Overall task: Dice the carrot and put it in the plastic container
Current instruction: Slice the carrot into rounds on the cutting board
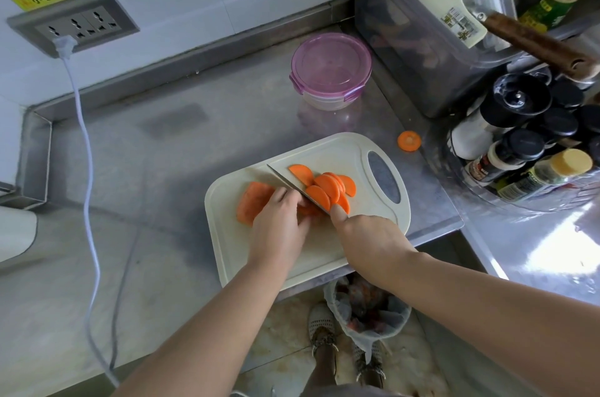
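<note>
Two hands at our cutting board point(367, 149), left hand point(279, 221) grip curled on the carrot point(255, 201), right hand point(367, 234) grip clamped on the knife point(283, 175), slices point(328, 188) fanned beside the blade, lidded plastic container point(331, 71) behind on the worktop point(162, 153).

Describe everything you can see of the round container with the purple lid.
The plastic container is round, with a see-through purple lid clipped on by side tabs and a clear, paler base. It stands upright and closed on the steel counter, beyond the cutting board and close beside a large grey bin. Only the counter plainly touches it; contents are not discernible.
</note>
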`<state>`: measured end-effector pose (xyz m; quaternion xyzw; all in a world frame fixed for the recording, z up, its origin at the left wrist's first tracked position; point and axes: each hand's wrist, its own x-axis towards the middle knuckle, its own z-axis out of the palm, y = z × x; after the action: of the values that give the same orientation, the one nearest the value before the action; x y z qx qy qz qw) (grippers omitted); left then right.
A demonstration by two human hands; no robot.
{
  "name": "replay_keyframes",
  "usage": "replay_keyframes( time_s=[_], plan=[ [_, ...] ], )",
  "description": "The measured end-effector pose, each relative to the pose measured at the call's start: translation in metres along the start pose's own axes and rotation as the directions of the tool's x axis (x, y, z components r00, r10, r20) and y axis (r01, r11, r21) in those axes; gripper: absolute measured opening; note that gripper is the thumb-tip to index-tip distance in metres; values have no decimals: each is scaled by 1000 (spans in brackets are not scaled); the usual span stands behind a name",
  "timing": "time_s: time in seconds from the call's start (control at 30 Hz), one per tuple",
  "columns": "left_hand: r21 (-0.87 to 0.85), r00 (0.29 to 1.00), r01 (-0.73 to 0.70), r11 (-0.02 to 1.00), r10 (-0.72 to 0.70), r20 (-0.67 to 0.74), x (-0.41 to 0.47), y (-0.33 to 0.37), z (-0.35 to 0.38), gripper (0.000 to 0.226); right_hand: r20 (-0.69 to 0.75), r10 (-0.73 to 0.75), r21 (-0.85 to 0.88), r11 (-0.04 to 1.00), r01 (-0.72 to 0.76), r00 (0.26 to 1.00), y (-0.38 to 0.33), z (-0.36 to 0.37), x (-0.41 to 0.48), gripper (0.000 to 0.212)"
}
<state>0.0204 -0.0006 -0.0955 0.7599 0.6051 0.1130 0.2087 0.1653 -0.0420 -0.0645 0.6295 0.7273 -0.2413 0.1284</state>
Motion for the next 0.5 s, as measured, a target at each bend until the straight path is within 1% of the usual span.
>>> replay_keyframes(
  time_s=[0.07,0.1,0.17,0.2,0.23,0.33,0.37,0.43,0.5],
  plan=[
    [-1,1000,-3,1000,3,0,-1,0,-1,16,6,16,13,1000,-16,1000,1,3,4,56],
    [-10,1000,-2,1000,2,1,-1,0,-1,17,16,27,28,999,-27,1000,4,4,6,51],
    [-39,1000,5,999,-4,16,-2,0,-2,19,10,63,100,993,-64,998,11,3,7,33],
    [-49,1000,6,999,-5,23,-2,0,-2,20,-8,86,128,988,-85,996,14,2,7,24],
    [-53,1000,6,999,-5,22,-2,1,-3,21,-38,105,137,986,-99,994,17,2,5,20],
    [-54,1000,20,998,-19,5,-2,0,-4,24,-137,108,83,992,-97,985,19,1,-1,14],
    [-61,1000,20,998,-20,-3,-3,0,-4,24,-153,95,51,995,-88,984,17,1,-3,14],
    [-71,1000,20,997,-21,-16,-3,1,-4,19,-151,61,-7,998,-62,987,13,0,-7,26],
    [-59,1000,16,998,-18,-21,-2,2,-4,15,-132,30,-24,999,-33,991,10,-2,-11,35]
  ],
)
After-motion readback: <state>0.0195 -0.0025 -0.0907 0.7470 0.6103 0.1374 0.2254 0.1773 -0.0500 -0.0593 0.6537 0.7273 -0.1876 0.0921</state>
